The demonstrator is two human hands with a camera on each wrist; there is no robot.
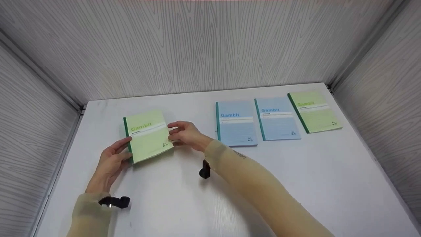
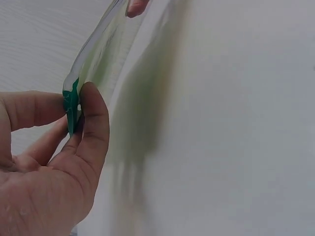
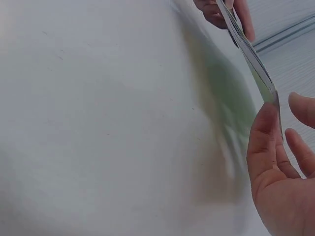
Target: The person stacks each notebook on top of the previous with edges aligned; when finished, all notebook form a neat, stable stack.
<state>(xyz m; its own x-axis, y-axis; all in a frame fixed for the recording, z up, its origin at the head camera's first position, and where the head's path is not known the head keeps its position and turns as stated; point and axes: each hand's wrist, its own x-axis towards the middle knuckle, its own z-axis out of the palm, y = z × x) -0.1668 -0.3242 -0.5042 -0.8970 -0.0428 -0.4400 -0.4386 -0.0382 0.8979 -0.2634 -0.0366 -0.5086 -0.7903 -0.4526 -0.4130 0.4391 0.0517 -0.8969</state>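
Note:
A light green "Gambit" notebook [image 1: 148, 141] with a dark green spine is held above the left part of the white table, tilted, its lower right corner bent. My left hand [image 1: 113, 161] pinches it at the spine; in the left wrist view the thumb and fingers of the left hand [image 2: 54, 152] press both sides of the green spine [image 2: 72, 105]. On the opposite edge is my right hand [image 1: 187, 135]. In the right wrist view, one finger of the right hand [image 3: 280, 172] touches the notebook's underside [image 3: 261, 81], while other fingertips stand slightly off the cover.
Two blue notebooks [image 1: 236, 131] [image 1: 279, 126] and another green notebook [image 1: 317, 115] lie in a row on the right of the table [image 1: 184, 204]. Wood-grain panels [image 1: 197, 46] enclose the back and sides. Black wrist mounts [image 1: 204, 170] sit on both sleeves.

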